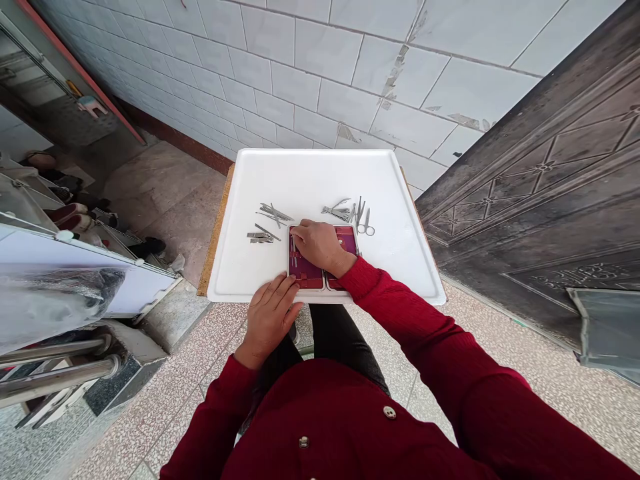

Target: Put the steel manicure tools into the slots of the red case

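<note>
An open manicure case (307,272) with a maroon lining lies near the front edge of the table, close to the person's body, its two halves spread side by side like a book. Each half's long axis runs away from the person, towards the wall. In the left half, a slim metal tool (295,260) lies along that same axis, just below the fingertips of the right hand (317,243).

That hand reaches across from the right, over the case, its fingers curled and drawn together; I cannot tell whether they grip the tool. The left hand (270,308) lies nearly flat, fingers extended, touching the case's near left corner and holding nothing that I can see. The right hand is the nearer one to the tool.

Beyond the case on the left are a bundle of thin metal tools (273,212) and some nail clippers (260,237); on the right, a cluster of metal implements (337,212) and small scissors (367,227).

The table (310,177) has a white top with a raised rim. Behind it stands a pale tiled wall (280,47); to the right, a dark patterned door (540,167); to the left, a rack of shoes (75,217).
</note>
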`<state>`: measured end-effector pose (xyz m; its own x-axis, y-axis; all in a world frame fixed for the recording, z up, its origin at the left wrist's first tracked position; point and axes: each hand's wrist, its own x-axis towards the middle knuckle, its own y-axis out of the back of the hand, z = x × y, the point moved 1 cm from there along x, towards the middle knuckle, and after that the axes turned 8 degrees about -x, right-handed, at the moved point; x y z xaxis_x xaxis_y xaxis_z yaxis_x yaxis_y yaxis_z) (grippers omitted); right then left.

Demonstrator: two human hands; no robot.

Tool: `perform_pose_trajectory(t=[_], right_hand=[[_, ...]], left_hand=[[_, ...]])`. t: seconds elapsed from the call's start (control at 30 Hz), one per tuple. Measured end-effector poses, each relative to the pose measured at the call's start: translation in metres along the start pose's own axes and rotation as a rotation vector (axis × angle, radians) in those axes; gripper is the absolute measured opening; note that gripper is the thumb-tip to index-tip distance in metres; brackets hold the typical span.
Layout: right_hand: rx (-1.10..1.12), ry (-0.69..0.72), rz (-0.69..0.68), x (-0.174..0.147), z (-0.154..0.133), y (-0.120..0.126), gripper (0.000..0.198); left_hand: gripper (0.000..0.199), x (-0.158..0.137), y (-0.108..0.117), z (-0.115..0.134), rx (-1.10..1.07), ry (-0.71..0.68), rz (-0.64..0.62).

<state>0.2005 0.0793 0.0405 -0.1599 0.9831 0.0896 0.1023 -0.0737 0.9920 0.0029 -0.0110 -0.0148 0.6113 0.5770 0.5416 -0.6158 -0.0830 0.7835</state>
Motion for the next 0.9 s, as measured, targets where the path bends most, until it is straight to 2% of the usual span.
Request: perform_pose_trajectory(t=[0.47, 0.77, 0.9], right_hand=[[0.088, -0.046, 0.027, -0.001, 0.001, 0.005, 0.033], [0.393, -0.075, 0.19, 0.008, 0.019, 0.005, 0.024], [0.383, -0.077, 0.131, 0.01, 0.018, 0.007, 0.022]], left_hand=[[0.037, 0.0, 0.0, 0.001, -0.009, -0.006, 0.015], [0.033, 0.001, 0.001, 0.002, -0.002, -0.021, 0.039], [0.033, 0.002, 0.002, 0.002, 0.001, -0.036, 0.047]])
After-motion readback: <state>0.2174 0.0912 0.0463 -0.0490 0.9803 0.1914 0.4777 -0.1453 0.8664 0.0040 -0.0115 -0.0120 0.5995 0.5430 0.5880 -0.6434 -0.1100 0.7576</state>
